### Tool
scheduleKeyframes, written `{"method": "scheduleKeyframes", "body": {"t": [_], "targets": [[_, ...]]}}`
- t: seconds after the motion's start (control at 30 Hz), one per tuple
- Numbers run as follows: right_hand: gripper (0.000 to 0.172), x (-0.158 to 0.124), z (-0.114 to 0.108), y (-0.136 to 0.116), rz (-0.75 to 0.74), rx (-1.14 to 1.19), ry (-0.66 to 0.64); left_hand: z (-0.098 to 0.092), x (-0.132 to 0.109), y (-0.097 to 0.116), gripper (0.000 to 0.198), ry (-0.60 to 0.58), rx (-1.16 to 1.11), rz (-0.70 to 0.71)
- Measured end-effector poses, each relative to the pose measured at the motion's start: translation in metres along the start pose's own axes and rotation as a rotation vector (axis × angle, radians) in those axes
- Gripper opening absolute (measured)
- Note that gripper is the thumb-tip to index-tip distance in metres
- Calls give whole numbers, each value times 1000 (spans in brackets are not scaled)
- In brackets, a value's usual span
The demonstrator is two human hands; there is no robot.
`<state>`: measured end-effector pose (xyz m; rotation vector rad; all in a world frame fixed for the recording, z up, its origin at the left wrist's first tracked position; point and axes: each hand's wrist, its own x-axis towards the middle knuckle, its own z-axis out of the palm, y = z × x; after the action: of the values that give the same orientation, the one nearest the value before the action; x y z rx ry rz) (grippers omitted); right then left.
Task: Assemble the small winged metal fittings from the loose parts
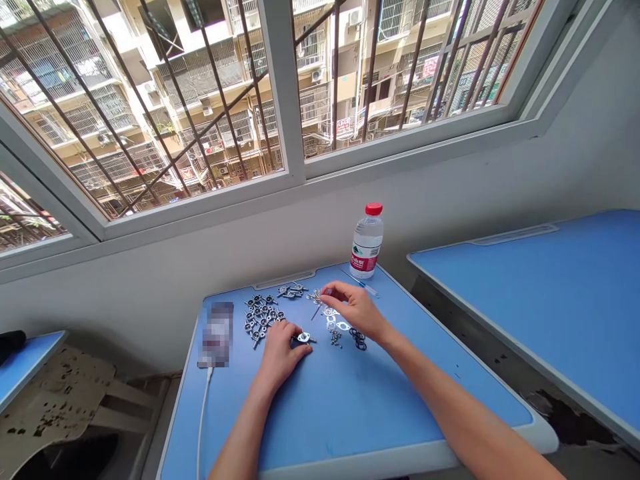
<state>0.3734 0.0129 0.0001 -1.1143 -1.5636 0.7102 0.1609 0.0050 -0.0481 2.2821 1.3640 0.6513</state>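
Observation:
My left hand [281, 353] rests on the blue desk, thumb and fingers closed around a small metal fitting [303, 337] with a pale oval plate on top. Raised over the small parts, my right hand [353, 308] pinches a thin screwdriver [317, 311] whose shaft slants down and left; its grip is mostly hidden by the fingers. Just beyond those fingertips lies a pile of small shiny metal pieces [313, 297]. Flat oval metal plates [343, 326] sit beneath the right hand. Nearer me are tiny screws [335, 339] and black rings [358, 339].
Several dark-centred metal fittings [261, 313] cover the desk's left side, with more fittings [293, 291] behind. A blurred phone [216, 335] with a white cable [203, 407] lies at left. A red-capped water bottle [367, 241] and a blue-tipped screwdriver [367, 288] are at the back.

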Motion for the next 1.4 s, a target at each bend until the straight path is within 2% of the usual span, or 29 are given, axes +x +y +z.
{"method": "scheduleKeyframes", "body": {"t": [0.1, 0.17, 0.27, 0.43, 0.57, 0.97, 1.13, 1.4], "targets": [[30, 3, -8, 3, 20, 30, 160, -1, 0, 1, 17, -3, -12, -5], [33, 4, -9, 4, 22, 29, 193, -1, 0, 1, 17, -5, -14, -7], [31, 1, -4, 3, 27, 26, 131, -1, 0, 0, 16, -8, -9, -8], [21, -6, 13, -3, -18, -29, -71, 2, 1, -2, 16, -2, 2, -1], [16, -9, 20, -2, -67, -106, -142, 2, 0, -2, 16, 7, -1, 13], [13, -9, 21, 3, -136, -215, -171, 0, -1, 1, 18, 0, -26, 8], [13, -12, 24, 0, -206, -145, -201, 3, -1, -3, 18, 17, -20, 11], [17, -14, 28, 2, -236, -173, -131, 4, -1, -3, 20, 15, -12, 11]]}}
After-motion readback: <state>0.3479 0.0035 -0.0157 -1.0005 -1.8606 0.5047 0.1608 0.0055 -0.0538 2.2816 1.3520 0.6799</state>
